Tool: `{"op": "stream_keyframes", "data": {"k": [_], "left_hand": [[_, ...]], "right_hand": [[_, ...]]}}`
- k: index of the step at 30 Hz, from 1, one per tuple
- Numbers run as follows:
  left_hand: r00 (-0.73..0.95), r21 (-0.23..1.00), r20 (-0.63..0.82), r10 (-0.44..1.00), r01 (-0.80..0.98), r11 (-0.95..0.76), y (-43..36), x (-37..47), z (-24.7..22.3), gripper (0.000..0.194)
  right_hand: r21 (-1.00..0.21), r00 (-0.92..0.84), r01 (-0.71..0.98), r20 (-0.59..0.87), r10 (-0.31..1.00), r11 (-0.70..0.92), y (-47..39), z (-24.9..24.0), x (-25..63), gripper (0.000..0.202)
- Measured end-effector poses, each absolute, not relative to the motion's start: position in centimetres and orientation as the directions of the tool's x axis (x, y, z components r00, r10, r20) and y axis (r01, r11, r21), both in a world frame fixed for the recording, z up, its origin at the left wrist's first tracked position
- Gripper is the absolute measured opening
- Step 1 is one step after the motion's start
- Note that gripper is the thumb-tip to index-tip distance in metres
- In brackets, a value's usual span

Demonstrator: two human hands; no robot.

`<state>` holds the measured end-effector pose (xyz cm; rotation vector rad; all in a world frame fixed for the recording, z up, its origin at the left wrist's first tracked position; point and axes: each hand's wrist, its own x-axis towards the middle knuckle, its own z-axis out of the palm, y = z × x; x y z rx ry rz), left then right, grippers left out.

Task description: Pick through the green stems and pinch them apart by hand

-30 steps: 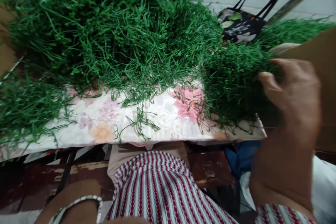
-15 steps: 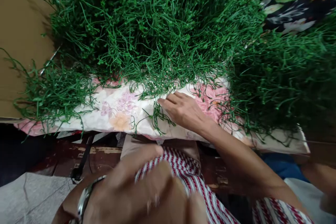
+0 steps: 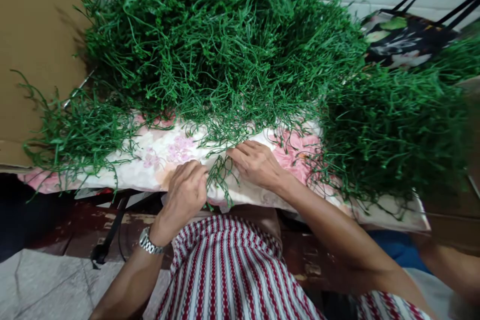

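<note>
At centre, your left hand (image 3: 185, 192) and right hand (image 3: 257, 165) curl at green stems (image 3: 222, 177), grips indeterminate; tangling could drag strands from the pile (image 3: 225, 45) above.

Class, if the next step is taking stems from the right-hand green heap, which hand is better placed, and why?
Probably the right hand. It is nearer the heap, and its forearm comes in from that side. The left hand is farther off, with the right hand in between.

Stems (image 3: 225, 40) heaped on the cloth (image 3: 240, 192) behind both hands (image 3: 221, 176)
</note>
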<state>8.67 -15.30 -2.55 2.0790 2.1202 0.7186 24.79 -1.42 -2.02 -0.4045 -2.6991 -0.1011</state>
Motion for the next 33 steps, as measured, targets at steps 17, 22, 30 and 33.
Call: {"op": "stream_keyframes", "data": {"k": [17,22,30,33], "left_hand": [[-0.521,0.865,0.321,0.79,0.502,-0.02,-16.1,7.4,-1.6,0.014],[-0.325,0.677,0.568,0.756,0.707,-0.205,-17.0,10.2,1.7,0.021],[-0.231,0.739,0.327,0.916,0.667,-0.096,-12.3,12.0,1.8,0.014],[-0.357,0.818,0.264,0.896,0.576,-0.012,-11.4,11.8,1.3,0.003]], "right_hand": [[-0.158,-0.657,-0.009,0.745,0.114,0.987,-2.3,-3.5,25.2,0.027],[-0.227,-0.691,0.021,0.701,0.178,0.974,-2.4,-3.0,25.2,0.027],[-0.091,-0.758,0.027,0.648,0.08,0.995,-3.3,-2.1,25.2,0.015],[-0.013,-0.781,0.001,0.625,0.008,1.0,-3.6,-2.0,25.2,0.014]]}}
